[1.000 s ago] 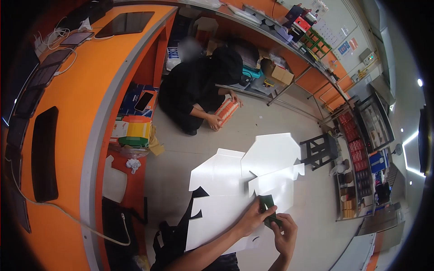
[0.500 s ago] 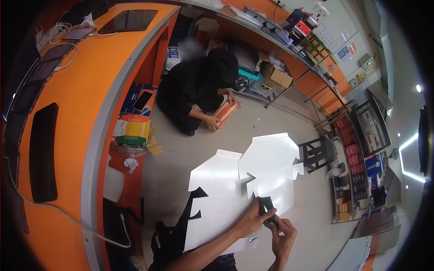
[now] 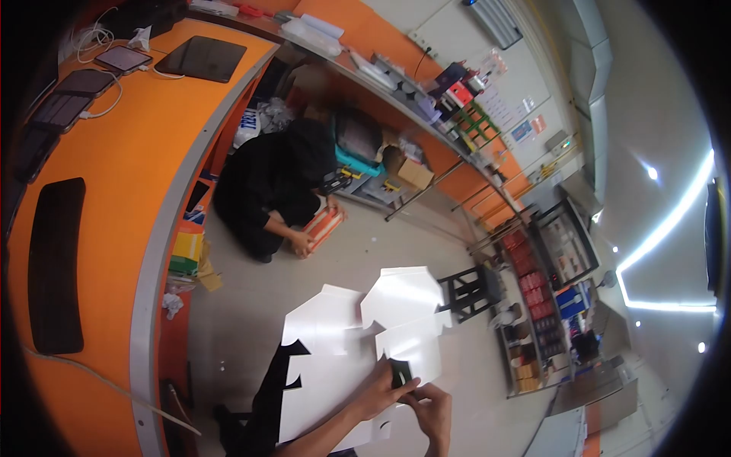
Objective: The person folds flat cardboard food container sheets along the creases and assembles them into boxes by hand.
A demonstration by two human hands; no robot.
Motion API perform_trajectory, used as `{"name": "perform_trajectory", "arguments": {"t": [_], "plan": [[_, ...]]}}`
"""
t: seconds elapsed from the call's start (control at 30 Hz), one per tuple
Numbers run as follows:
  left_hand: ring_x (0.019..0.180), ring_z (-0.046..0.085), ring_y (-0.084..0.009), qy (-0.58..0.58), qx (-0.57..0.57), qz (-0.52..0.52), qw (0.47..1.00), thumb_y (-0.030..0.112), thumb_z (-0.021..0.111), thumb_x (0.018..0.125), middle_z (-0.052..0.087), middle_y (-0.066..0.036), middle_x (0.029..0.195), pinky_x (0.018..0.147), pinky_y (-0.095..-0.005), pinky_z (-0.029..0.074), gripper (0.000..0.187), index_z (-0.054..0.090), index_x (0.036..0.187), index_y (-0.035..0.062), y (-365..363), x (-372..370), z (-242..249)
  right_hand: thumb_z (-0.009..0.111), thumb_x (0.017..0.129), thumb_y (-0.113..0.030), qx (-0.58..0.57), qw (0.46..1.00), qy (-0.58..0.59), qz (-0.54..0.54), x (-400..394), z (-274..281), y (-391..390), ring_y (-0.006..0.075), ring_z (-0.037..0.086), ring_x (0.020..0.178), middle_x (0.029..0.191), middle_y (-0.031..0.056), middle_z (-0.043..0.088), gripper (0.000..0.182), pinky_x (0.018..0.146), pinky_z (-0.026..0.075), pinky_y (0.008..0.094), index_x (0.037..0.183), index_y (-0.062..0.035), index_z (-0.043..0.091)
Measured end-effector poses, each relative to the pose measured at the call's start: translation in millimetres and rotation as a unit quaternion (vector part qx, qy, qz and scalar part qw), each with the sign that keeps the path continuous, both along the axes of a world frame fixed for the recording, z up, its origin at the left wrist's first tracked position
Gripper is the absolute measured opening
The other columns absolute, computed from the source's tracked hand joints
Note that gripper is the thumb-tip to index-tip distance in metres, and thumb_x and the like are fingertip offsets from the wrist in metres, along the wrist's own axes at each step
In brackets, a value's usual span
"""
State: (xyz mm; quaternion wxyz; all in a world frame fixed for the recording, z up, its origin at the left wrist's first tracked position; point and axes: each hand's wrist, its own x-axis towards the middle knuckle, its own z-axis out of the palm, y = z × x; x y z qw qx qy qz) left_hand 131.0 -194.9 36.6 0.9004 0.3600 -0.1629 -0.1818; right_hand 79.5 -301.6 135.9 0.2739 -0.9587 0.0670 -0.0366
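Observation:
My left hand (image 3: 378, 392) pinches a small dark green folded piece (image 3: 400, 371) between thumb and fingers. Beside it, the bent fingers of my right hand (image 3: 432, 410) close on the lower end of that piece, nearly meeting my left thumb. Under both hands spread flat white die-cut cardboard sheets (image 3: 324, 373), with tabs and notches along their edges. Another white panel with angled corners (image 3: 402, 295) reaches away from me. Part of the cardboard is hidden beneath my left forearm.
A person in black (image 3: 270, 183) crouches on the floor, both hands on an orange-and-white box (image 3: 322, 228). The orange counter (image 3: 122, 251) on the left bears tablets and phones. A black stool (image 3: 470, 293) stands beyond the cardboard, with stocked shelves (image 3: 525, 286) further right.
My view has tilted and shifted, so the room and my hands appear further left, with the cardboard lower. Both hands still hold the green piece, now turned and more covered by fingers.

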Motion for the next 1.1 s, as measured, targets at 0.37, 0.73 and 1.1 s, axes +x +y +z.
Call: {"name": "perform_trajectory", "arguments": {"t": [0.37, 0.73, 1.1], "plan": [[0.118, 0.055, -0.0407, -0.159, 0.251, 0.135, 0.945, 0.039, 0.08, 0.078, 0.049, -0.029, 0.13, 0.1, -0.0433, 0.045, 0.1, 0.02, 0.147, -0.0028, -10.7, -5.4, -5.4, 0.076, 0.08, -0.005, -0.073, 0.977, -0.105, 0.173, 22.6, 99.0, -19.1, 0.019, 0.067, 0.084, 0.088, 0.01, 0.07, 0.022, 0.082, 0.051, 0.0325, 0.098, 0.0024, 0.068], [0.096, 0.064, -0.0415, -0.185, 0.271, 0.118, 0.937, 0.028, 0.076, 0.079, 0.063, -0.027, 0.11, 0.083, -0.0459, 0.052, 0.095, 0.018, 0.149, 0.0022, -21.7, -14.0, -5.9, 0.079, 0.078, -0.009, -0.079, 0.98, -0.18, 0.038, 35.9, 53.4, 37.8, 0.0171, 0.062, 0.068, 0.081, 0.0078, 0.063, 0.021, 0.062, 0.051, 0.0306, 0.089, 0.0003, 0.064], [0.096, 0.066, -0.043, -0.109, 0.241, 0.148, 0.953, 0.023, 0.076, 0.079, 0.063, -0.028, 0.11, 0.083, -0.0457, 0.053, 0.096, 0.013, 0.148, 0.0018, -13.3, -12.0, 3.0, 0.076, 0.082, -0.007, -0.098, 0.984, -0.142, 0.052, 34.0, 34.0, 1.0, 0.017, 0.063, 0.062, 0.08, 0.0101, 0.069, 0.02, 0.056, 0.048, 0.0289, 0.096, 0.0041, 0.066]]}}
